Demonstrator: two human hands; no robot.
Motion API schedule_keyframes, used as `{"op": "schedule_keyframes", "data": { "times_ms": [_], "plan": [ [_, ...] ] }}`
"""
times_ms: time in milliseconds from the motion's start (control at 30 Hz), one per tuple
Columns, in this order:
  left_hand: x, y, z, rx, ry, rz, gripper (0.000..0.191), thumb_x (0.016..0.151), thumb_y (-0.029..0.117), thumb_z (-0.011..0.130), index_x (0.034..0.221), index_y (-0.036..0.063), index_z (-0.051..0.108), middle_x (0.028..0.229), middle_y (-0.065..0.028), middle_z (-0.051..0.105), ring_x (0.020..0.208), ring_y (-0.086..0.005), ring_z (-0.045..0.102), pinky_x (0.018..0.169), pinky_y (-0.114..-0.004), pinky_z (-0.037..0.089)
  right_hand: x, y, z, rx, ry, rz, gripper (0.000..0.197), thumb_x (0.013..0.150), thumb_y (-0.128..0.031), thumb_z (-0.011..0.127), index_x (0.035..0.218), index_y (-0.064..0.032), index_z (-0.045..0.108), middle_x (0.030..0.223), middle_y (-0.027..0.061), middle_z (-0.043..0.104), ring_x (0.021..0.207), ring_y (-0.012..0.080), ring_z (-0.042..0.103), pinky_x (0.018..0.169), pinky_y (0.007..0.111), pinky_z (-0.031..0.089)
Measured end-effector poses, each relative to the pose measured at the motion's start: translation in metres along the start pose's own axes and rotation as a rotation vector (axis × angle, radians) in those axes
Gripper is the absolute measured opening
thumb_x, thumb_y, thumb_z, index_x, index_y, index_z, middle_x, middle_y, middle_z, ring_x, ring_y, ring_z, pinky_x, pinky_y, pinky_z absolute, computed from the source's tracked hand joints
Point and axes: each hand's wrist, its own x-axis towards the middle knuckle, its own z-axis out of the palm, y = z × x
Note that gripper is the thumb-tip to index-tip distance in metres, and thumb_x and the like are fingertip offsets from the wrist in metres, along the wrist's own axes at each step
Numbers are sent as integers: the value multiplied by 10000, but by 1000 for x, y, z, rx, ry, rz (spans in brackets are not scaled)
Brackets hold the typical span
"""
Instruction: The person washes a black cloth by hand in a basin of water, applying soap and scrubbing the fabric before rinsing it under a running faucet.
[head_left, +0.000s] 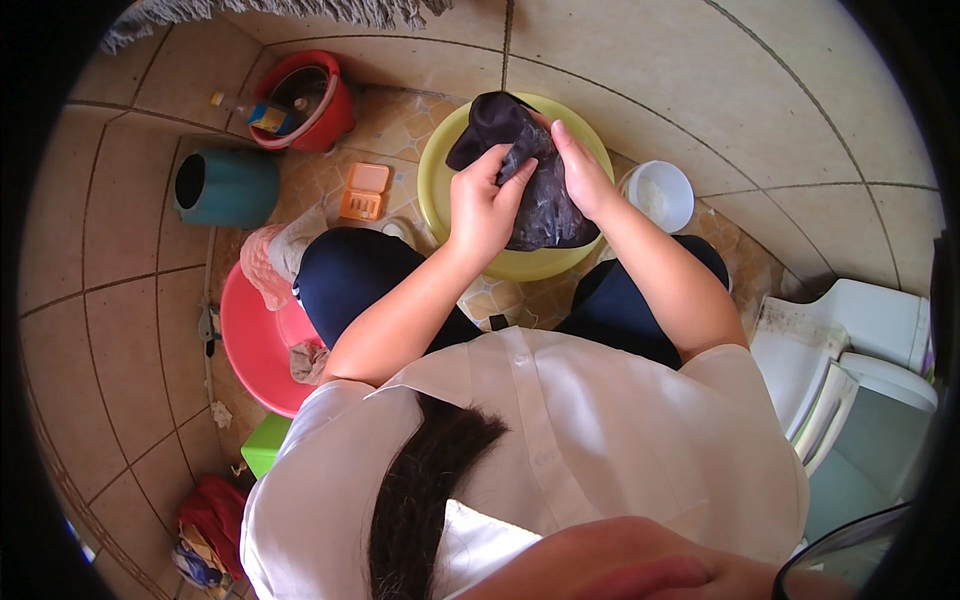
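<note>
A dark, wet cloth (551, 202) with whitish suds or powder on it is bunched between my hands, over a round yellow plastic basin (435, 187). My left hand (487, 196) grips a fold of the cloth between thumb and fingers. On the other side, my right hand (581, 169) holds the cloth's edge, with its fingers partly hidden behind the fabric. Close to the basin's right rim stands a small white tub (679, 196) with white stuff inside. An open orange plastic case (365, 192) lies on the floor to the left of the basin.
A red bucket (341, 112) holding a bottle stands at the upper left, near a teal container (240, 187). Beside my left knee is a pink basin (247, 360) with cloths. White plastic furniture or a fixture (795, 337) stands at right. Tiled walls (675, 75) enclose the space.
</note>
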Motion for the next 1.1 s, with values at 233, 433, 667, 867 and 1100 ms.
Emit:
{"op": "schedule_keyframes", "data": {
  "times_ms": [233, 433, 667, 867, 1100],
  "plan": [
    [14, -2, -18, -159, 147, -31, 136, 792, 85, 585, 870, -26, 578, 694, -22, 577, 638, -65, 490, 596, -211, 418, -7, -12, 19, -348, -23, -53, 482, 915, -312, 364, 1277, -3, 295, 1250, 118, 395, 1133, 173, 389, 956, 282, 291],
    [16, -5, -19, -134, 107, -93, 145, 790, 101, 588, 868, -21, 577, 683, -32, 580, 627, -65, 491, 587, -213, 416, -15, -5, 16, -426, -10, -42, 511, 902, -271, 399, 1278, 36, 241, 1268, 178, 362, 1178, 237, 355, 973, 305, 267],
    [29, -15, -24, -105, 234, -98, 157, 798, 118, 585, 844, -31, 577, 657, -25, 569, 618, -54, 467, 573, -213, 413, -26, -18, 18, -774, 1, -108, 446, 843, -188, 505, 1221, 2, 364, 1154, 182, 487, 1057, 253, 483, 899, 319, 361],
    [29, -11, -24, -212, 280, -102, 159, 810, 112, 575, 854, -41, 578, 687, -8, 566, 634, -43, 466, 577, -193, 405, -27, -23, 18, -732, 62, -98, 354, 814, -152, 547, 1123, 10, 483, 1004, 163, 584, 902, 224, 575, 796, 293, 426],
    [30, -13, -28, -246, 166, -66, 170, 820, 117, 571, 875, -43, 568, 737, 2, 565, 660, -44, 476, 604, -187, 404, -22, -24, 13, -689, 96, -106, 317, 802, -162, 573, 1064, 14, 542, 950, 147, 612, 833, 193, 595, 757, 269, 439]
  ]
}}
